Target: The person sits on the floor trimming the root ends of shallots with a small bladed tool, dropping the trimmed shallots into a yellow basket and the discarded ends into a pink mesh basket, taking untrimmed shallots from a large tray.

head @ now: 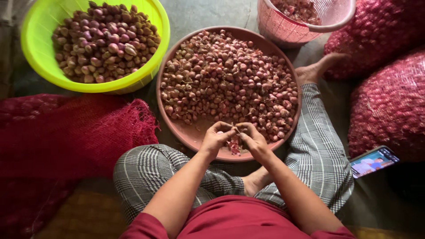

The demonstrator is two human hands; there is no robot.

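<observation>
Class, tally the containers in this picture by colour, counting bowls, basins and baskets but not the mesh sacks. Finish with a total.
Lime-green basin: 1
Brown round tray-basin: 1
Pink basket: 1
Total: 3

A household or small-trade work floor for sorting shallots: a person sits cross-legged on the bare concrete floor [208,15]. Red mesh sacks [389,106] bulge with shallots beside a round tray [186,130], a green basin [40,53] and a pink basket [283,31].

Bare tray floor [195,129] before heaped shallots [230,79]
</observation>
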